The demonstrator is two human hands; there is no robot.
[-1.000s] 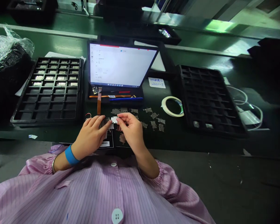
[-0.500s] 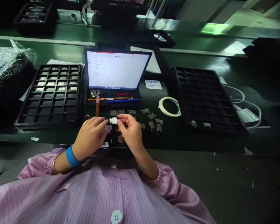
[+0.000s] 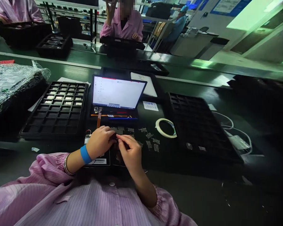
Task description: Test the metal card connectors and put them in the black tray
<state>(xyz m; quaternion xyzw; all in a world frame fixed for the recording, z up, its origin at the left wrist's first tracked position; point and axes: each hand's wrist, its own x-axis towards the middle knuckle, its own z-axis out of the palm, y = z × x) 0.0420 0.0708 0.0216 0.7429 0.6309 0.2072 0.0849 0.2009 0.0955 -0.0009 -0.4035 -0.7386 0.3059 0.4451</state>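
My left hand (image 3: 101,141), with a blue band at its wrist, is closed, its fingertips against those of my right hand (image 3: 130,152). Both hands pinch at one spot over the table, and whatever lies between the fingertips is too small and dark to make out. Several small metal plates (image 3: 149,135) lie scattered just beyond and to the right of my right hand. An orange flex cable (image 3: 99,120) runs from beside my left hand toward the laptop (image 3: 118,92). Under my left hand, a sheet with a barcode label (image 3: 100,161) is partly covered.
On the left, a black compartment tray (image 3: 54,108) holds small parts in its far rows. A roll of tape (image 3: 166,128) and a second black tray (image 3: 202,125) with two parts are on the right. People sit at the bench beyond.
The view has tilted up, bringing people across the bench into sight. My hands have come together at the fingertips, and the pale metal plate seen between them is now hidden.
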